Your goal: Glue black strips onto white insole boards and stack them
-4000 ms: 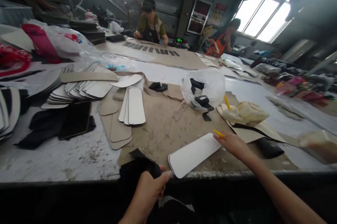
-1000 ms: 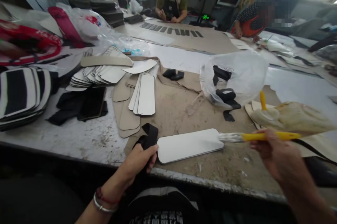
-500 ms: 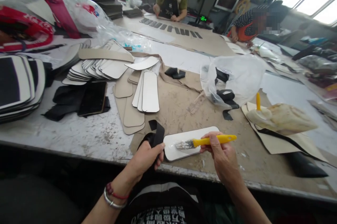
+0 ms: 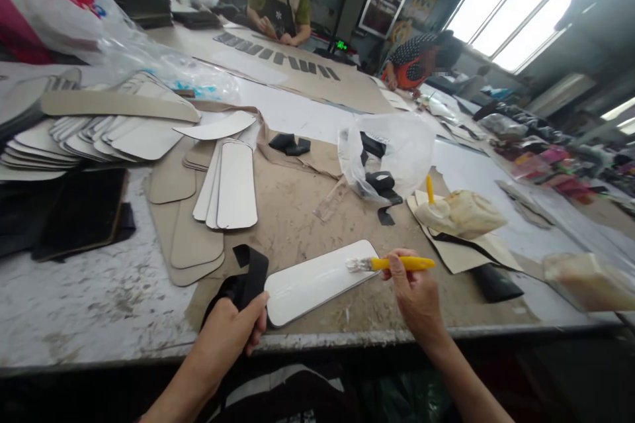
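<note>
With our left hand gripping the strip, our right hand, pinching the brush, has just swept to the 2 o'clock end of the panel at 6 o'clock, so brushing likely spans its length

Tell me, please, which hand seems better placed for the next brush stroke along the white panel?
Probably the right: the right hand grips the yellow-handled brush, its bristles over the white panel. The left hand is at the panel's left end, holding a black strip.
</note>
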Available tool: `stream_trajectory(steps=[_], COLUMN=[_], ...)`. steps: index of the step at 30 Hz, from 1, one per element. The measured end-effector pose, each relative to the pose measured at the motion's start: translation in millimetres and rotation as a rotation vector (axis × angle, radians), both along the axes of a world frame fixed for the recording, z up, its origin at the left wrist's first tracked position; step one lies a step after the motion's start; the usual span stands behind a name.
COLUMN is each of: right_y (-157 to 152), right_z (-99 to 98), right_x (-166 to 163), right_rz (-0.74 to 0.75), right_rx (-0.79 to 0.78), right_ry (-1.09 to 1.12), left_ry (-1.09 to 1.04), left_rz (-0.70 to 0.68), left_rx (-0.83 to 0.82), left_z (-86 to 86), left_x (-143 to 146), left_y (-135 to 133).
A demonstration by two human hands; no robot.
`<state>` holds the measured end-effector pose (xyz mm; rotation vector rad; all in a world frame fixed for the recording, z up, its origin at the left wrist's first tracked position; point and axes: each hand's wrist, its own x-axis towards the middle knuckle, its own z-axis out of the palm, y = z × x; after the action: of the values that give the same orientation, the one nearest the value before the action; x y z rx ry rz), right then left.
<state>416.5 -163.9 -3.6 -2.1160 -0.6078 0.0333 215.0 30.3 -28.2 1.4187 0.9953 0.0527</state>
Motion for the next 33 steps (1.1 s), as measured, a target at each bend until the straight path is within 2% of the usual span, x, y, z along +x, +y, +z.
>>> stream_trajectory(steps=[5,9,12,15,19,21,25,28,30,33], right_y=[-10.0,-9.3,-1.9,12.3,29.1,32.1,37.3,44.0,45.6,41.4], right_z=[8.2,12.4,5.9,-1.0,3.3,9.8,15.1,9.0,5.1,6.3], right_x=[12.8,13.8,-3.0,-38.0,-78.0,-83.2,-78.3,-75.8,-72.0,-62.0], right_rz=[0.012,0.127,0.234,0.345,0.479,0.451,0.297,0.326,0.328,0.2], right_rx=[-0.085,-0.084,-0.082,-0.005,0.235,0.286,0.292,0.284,0.258,0.202], right_ry=[-0.294,-0.553,-0.609,-0.518,-0.253,-0.16,0.031,0.199,0.207,0.095], left_ry=[0.013,0.012,0.026,0.041,0.03,0.021,-0.019,-0.02,-0.013,-0.02], left_rz=[0.005,-0.008,-0.014,-0.009,-0.009,-0.011,-0.006,0.003,0.012,0.012], left_rx=[0.024,0.026,0.023,0.038,0.045,0.028,-0.01,-0.021,-0.022,-0.027], left_z=[-7.7,-9.8,-5.3,-1.2,-0.4,0.0,3.5,6.0,7.0,7.8], left_x=[0.1,0.8,1.9,2.9,3.6,3.5,2.6,2.2,1.9,1.2], left_y=[0.0,0.4,0.5,0.4,0.7,0.8,0.9,1.3,1.4,1.3])
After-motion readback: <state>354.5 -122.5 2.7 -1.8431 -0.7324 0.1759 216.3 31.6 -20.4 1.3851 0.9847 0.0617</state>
